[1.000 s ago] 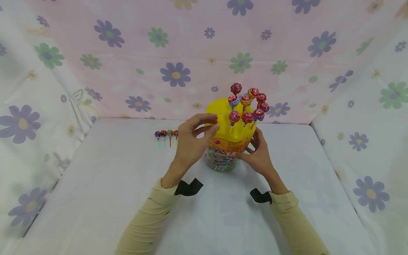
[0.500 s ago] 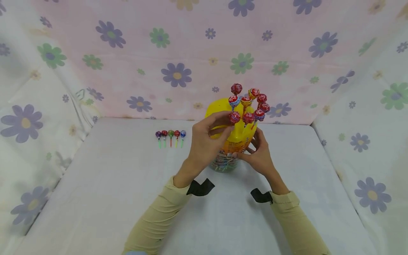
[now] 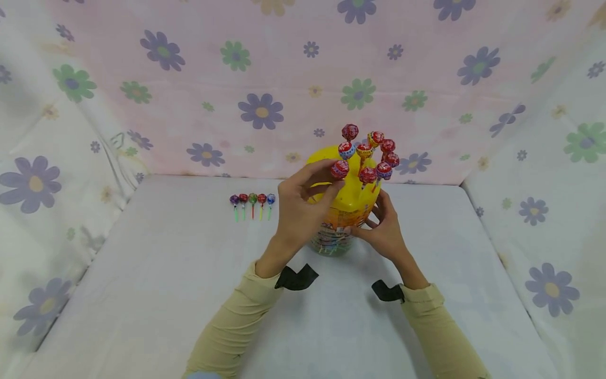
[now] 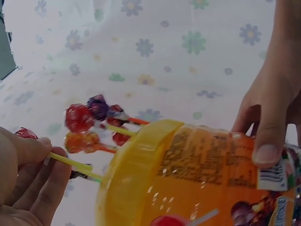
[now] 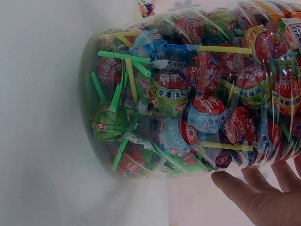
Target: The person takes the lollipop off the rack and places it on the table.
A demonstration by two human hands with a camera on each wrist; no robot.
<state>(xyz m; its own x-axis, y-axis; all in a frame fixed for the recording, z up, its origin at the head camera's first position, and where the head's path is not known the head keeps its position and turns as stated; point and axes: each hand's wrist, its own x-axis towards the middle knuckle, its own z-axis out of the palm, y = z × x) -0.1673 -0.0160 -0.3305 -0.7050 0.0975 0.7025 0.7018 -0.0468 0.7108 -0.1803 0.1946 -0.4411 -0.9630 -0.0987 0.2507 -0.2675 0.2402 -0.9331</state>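
Observation:
A clear plastic jar (image 3: pixel 333 245) with an orange label and a yellow lid (image 3: pixel 352 197) stands on the table, packed with wrapped lollipops (image 5: pixel 169 94). Several red-wrapped lollipops (image 3: pixel 368 175) stick up from the lid's right part. At the lid's front, my left hand (image 3: pixel 300 213) pinches one lollipop (image 3: pixel 340 169) between thumb and fingers. Its yellow stick (image 4: pixel 70 161) shows in the left wrist view, with the lower end beside the lid's edge. My right hand (image 3: pixel 385 231) holds the jar's right side, thumb (image 4: pixel 267 153) on the label near the barcode.
Left of the jar, several lollipops (image 3: pixel 253 199) lie side by side in a row on the white table (image 3: pixel 165 252). Flower-patterned cloth (image 3: pixel 284 73) hangs behind the table and at both sides.
My left hand has moved right from the lid's left side to the front lollipop, pinched it, and shifted it slightly left and up. My right hand has stayed on the jar.

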